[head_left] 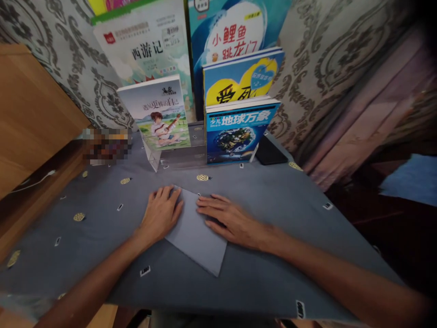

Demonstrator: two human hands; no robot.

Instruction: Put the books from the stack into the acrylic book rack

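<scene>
A plain pale paper sheet [196, 237], apparently folded, lies at a slant on the grey cloth with one corner pointing towards me. My left hand [162, 214] rests palm down over its left edge, fingers slightly bent and thumb on the paper. Across from it, my right hand [232, 221] lies flat along the right edge, fingers stretched out and pointing left. Neither hand is wrapped round anything. Parts of both side edges are hidden beneath the hands.
A grey tablecloth [273, 273] with pineapple prints covers the table. Behind the paper, books [164, 123] and an Earth-covered book [235, 136] stand in a clear holder. A dark flat object [271, 150] lies to their right. Wooden furniture [37, 114] borders the left; patterned curtains hang behind.
</scene>
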